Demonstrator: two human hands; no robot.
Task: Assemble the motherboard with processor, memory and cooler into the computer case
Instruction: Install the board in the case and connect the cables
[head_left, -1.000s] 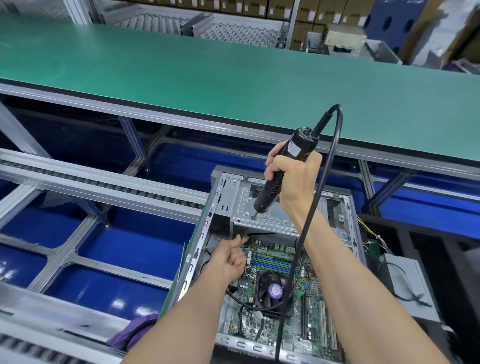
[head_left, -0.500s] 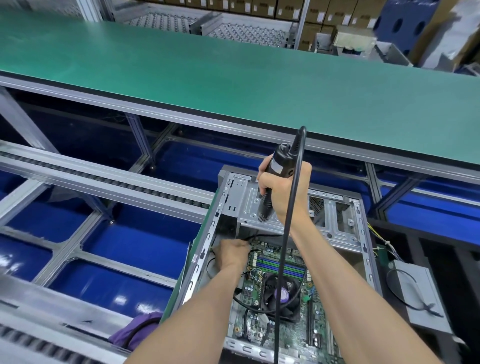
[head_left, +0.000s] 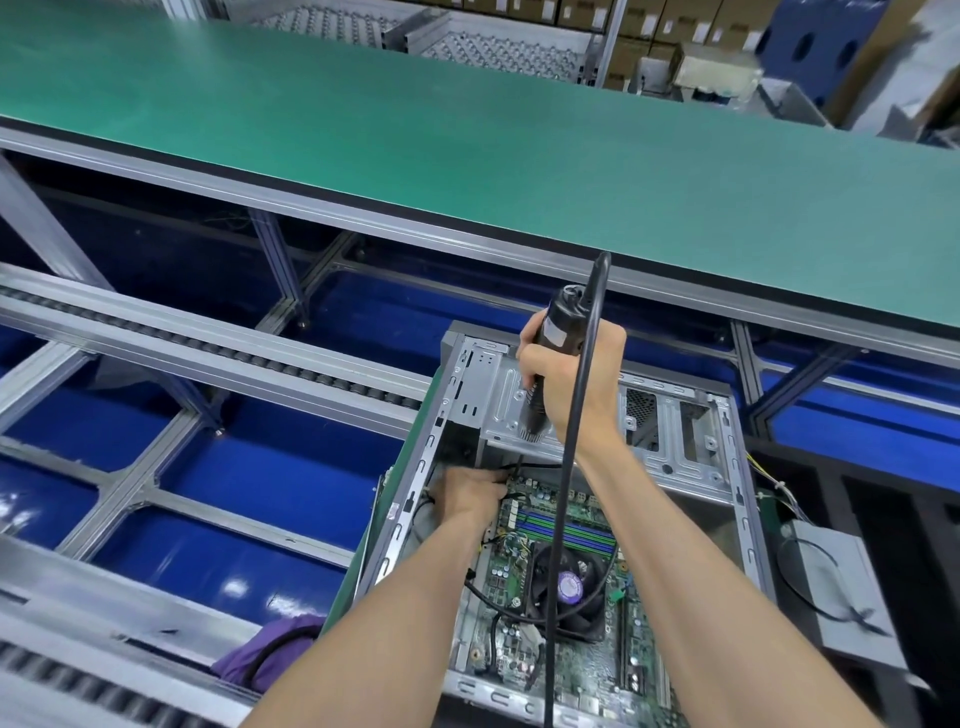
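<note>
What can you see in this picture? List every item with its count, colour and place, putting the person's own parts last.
computer case: one, grey metal, lying open at lower centre
motherboard: one, green, inside the case
cooler fan: one, black with purple hub, on the motherboard
electric screwdriver: one, black, upright over the case's far end
screwdriver cord: one, black, hanging down across the case
green worktop: one, behind the case
roller rail: one, silver, left
purple cloth: one, lower left
cardboard boxes: several, brown, top
hands: right hand grips the screwdriver; left hand at the motherboard's far left corner
</note>
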